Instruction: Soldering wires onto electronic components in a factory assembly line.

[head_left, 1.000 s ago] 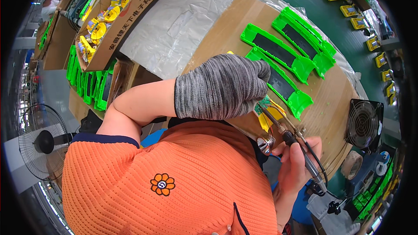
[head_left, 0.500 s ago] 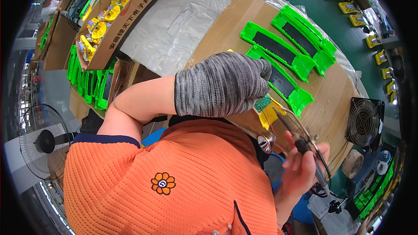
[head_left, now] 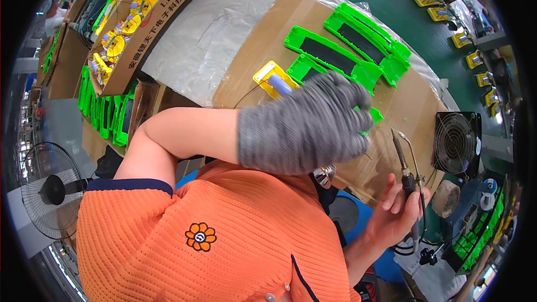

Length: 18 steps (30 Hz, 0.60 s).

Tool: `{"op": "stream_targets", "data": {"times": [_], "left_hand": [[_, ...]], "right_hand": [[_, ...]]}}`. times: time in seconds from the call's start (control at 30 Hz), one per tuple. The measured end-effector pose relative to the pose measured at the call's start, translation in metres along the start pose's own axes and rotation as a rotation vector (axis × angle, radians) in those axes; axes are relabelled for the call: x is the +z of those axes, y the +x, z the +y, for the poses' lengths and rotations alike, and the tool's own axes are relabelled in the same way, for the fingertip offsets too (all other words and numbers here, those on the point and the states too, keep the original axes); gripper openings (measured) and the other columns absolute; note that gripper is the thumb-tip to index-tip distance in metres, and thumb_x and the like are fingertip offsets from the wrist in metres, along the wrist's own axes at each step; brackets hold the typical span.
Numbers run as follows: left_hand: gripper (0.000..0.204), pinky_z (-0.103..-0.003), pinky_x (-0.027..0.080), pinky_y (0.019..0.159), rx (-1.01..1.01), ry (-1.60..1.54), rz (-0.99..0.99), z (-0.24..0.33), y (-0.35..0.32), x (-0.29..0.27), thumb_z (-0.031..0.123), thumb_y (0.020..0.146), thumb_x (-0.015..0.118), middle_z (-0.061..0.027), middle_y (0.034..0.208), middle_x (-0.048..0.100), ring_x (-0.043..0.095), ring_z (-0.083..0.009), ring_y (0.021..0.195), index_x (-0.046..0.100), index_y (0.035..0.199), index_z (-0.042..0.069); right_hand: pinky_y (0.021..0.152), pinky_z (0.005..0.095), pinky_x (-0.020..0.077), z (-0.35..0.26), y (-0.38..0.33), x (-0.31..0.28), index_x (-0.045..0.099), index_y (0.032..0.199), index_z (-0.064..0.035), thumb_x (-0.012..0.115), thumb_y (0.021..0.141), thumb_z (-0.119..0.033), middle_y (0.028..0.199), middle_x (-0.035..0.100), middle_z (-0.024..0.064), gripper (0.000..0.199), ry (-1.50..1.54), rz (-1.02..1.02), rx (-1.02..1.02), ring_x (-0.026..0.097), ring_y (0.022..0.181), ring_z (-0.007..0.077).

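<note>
My left hand (head_left: 307, 126), in a grey knitted glove, is over the near part of the wooden board with its fingers curled under. Whatever lies in or beneath its palm is hidden. A yellow plastic housing (head_left: 272, 74) with a blue-grey cylinder and a thin wire shows beside the glove, partly covered by it. Beyond the fingers, curved green plastic casings (head_left: 358, 70) with black pads lie on the board. My bare right hand (head_left: 398, 212) grips a soldering iron (head_left: 409, 182) by its dark handle, tip upward; a thin bent metal tube runs alongside it.
A square black fan (head_left: 457, 142) stands at the board's right edge, with a tape roll (head_left: 446, 198) nearby. At the left are a cardboard box (head_left: 159, 19) of yellow parts, stacked green casings (head_left: 106, 112) and a round fan (head_left: 53, 190). A shiny metal cup-shaped thing (head_left: 323, 176) sits near my body.
My right hand has drawn the soldering iron away from the yellow piece and green circuit board, which no longer show. My left hand has turned and shifted nearer. More of another yellow housing is exposed.
</note>
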<state>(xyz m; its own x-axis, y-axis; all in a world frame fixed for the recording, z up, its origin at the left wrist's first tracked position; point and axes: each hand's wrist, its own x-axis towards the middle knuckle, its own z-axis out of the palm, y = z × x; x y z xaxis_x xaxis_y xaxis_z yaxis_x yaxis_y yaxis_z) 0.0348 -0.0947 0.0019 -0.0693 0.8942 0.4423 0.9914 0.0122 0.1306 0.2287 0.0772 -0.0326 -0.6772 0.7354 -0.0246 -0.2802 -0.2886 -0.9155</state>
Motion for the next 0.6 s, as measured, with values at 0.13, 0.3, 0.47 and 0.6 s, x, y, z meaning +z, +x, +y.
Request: {"op": "stream_targets", "data": {"times": [0.13, 0.3, 0.47, 0.6], "left_hand": [[0.015, -0.038, 0.047, 0.082, 0.036, 0.076, -0.347, 0.016, 0.016, 0.015, 0.021, 0.074, 0.062, -0.0039, 0.088, 0.063, 0.062, -0.0242, 0.097, 0.064, 0.087, 0.013], [0.006, -0.038, 0.051, 0.081, -0.249, -0.376, 0.228, -0.016, -0.020, -0.005, 0.007, 0.078, 0.067, -0.0084, 0.083, 0.065, 0.064, -0.0245, 0.093, 0.069, 0.082, 0.010], [0.015, -0.037, 0.055, 0.078, -0.773, -0.147, 0.134, -0.033, -0.049, -0.011, 0.007, 0.080, 0.069, -0.0094, 0.082, 0.068, 0.068, -0.0257, 0.085, 0.068, 0.095, 0.005], [0.010, -0.035, 0.055, 0.072, -0.668, -0.392, 0.176, -0.032, -0.041, 0.002, 0.006, 0.079, 0.068, -0.0106, 0.085, 0.068, 0.068, -0.0261, 0.079, 0.069, 0.089, 0.005]], "right_hand": [[0.094, 0.0475, 0.0488, 0.004, 0.004, 0.007, 0.048, 0.095, -0.0059, 0.057, 0.093, -0.015, 0.055, 0.040, 0.0002, 0.012, 0.028, -0.037, -0.002, 0.050, 0.051, 0.0136], [0.100, 0.0502, 0.0457, 0.004, 0.013, 0.014, 0.048, 0.098, -0.0059, 0.058, 0.092, -0.012, 0.058, 0.044, 0.0021, 0.013, 0.032, -0.130, 0.017, 0.054, 0.054, 0.0152], [0.110, 0.0543, 0.0344, 0.021, 0.031, 0.037, 0.048, 0.102, -0.0065, 0.055, 0.094, -0.009, 0.061, 0.045, 0.0016, 0.010, 0.028, -0.306, 0.059, 0.055, 0.060, 0.0170], [0.102, 0.0536, 0.0417, 0.024, 0.036, 0.039, 0.046, 0.102, -0.0061, 0.057, 0.093, -0.008, 0.065, 0.049, 0.0046, 0.014, -0.016, -0.342, 0.090, 0.057, 0.059, 0.0190]]}}
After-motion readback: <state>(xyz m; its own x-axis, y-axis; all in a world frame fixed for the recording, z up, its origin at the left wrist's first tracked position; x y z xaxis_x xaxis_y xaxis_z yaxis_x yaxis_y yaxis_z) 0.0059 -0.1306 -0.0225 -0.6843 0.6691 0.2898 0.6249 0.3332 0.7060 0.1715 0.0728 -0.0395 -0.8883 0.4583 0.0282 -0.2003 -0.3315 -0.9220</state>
